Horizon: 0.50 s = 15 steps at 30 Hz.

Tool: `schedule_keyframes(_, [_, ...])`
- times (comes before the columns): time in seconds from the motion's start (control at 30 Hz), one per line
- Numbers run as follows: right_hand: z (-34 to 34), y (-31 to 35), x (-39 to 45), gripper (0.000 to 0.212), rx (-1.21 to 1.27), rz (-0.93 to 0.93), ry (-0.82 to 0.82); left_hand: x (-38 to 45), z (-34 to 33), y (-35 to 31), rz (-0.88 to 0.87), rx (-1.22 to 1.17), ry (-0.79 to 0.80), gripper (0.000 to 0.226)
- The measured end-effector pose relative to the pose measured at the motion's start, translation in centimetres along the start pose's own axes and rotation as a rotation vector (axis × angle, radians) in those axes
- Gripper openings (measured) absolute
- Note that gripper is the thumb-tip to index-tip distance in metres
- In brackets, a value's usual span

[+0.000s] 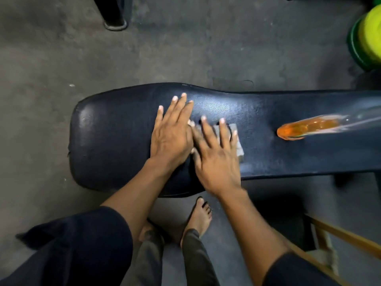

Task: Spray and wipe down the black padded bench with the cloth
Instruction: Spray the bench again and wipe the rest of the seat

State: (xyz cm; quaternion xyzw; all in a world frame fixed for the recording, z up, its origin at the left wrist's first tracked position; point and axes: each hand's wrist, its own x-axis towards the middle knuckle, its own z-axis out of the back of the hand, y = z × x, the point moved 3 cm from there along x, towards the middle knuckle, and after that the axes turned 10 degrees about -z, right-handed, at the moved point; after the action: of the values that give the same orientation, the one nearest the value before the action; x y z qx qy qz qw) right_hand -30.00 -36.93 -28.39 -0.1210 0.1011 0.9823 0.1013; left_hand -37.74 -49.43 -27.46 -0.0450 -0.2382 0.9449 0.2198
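The black padded bench (115, 137) runs from the left of the view off the right edge. A small grey cloth (237, 139) lies flat on its middle, mostly hidden under my right hand (216, 159), which presses on it with fingers spread. Just left of the cloth, my left hand (171, 135) lies flat on the padding, its fingers together and touching the cloth's left edge. A clear spray bottle with an orange head (301, 127) lies on its side on the bench to the right, apart from both hands and blurred.
Grey concrete floor (61, 69) surrounds the bench. A black post foot (115, 23) stands at the top left, yellow-green discs (367, 38) at the top right. A wooden frame (340, 236) sits at the lower right. My feet (198, 219) stand close to the bench's near edge.
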Motion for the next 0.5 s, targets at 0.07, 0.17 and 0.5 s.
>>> schedule_keyframes(0.07, [-0.3,-1.4,-2.5,0.065,-0.020,0.060,0.016,0.1,-0.4,0.2,-0.023,0.070,0.006,0.055])
schedule_keyframes(0.17, [0.3,-4.7,-2.2,0.066,-0.011,0.015,0.015,-0.1,-1.0,0.2,-0.055,0.185,-0.033,0.054])
schedule_keyframes(0.5, [2.9,-4.0,9.1,0.064,0.050,-0.126,-0.020,0.4,-1.2,-0.1,-0.051,0.260,-0.035,0.054])
